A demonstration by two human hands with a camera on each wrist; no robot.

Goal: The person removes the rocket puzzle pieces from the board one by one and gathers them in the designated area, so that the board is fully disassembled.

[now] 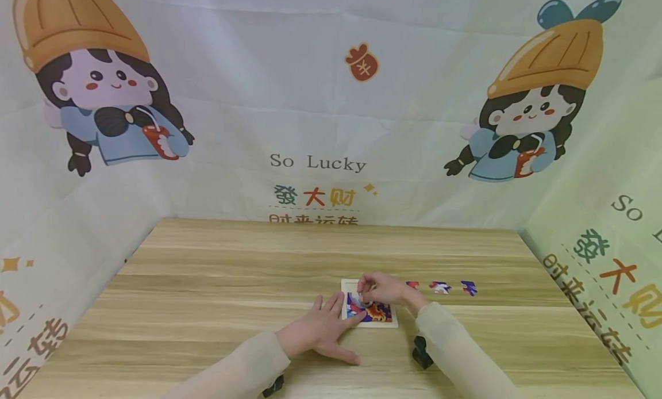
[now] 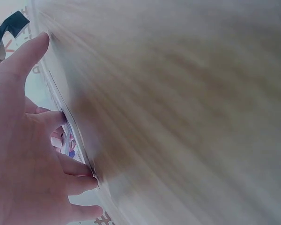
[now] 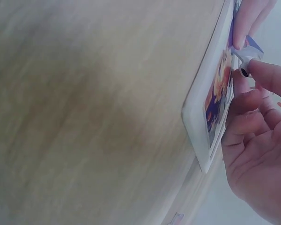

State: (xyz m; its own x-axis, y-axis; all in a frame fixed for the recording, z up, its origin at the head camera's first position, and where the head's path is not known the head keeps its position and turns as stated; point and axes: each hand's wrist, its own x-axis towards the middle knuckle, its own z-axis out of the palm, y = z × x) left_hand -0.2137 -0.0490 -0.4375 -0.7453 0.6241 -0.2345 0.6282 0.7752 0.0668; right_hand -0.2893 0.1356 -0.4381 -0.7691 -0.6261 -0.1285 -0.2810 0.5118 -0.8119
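A small jigsaw puzzle in a white frame tray (image 1: 395,324) lies on the table, its picture purple, blue and orange. My left hand (image 1: 322,329) spreads flat at the tray's left side, fingertips at the edge and one finger reaching over the picture. In the right wrist view my right hand (image 3: 260,154) pinches a puzzle piece (image 3: 249,52) between thumb and fingers, tilted up from the picture. From the head view that hand (image 1: 385,288) hides the tray's upper right part. In the left wrist view, the left hand's fingers (image 2: 79,183) are straight beside the tray's edge.
Several loose puzzle pieces lie in a row right of the tray: one partly behind the right hand, a white and purple piece (image 1: 440,287), and a purple one (image 1: 469,288). The wooden table (image 1: 233,272) meets a printed cloth backdrop (image 1: 320,100) at the back and sides.
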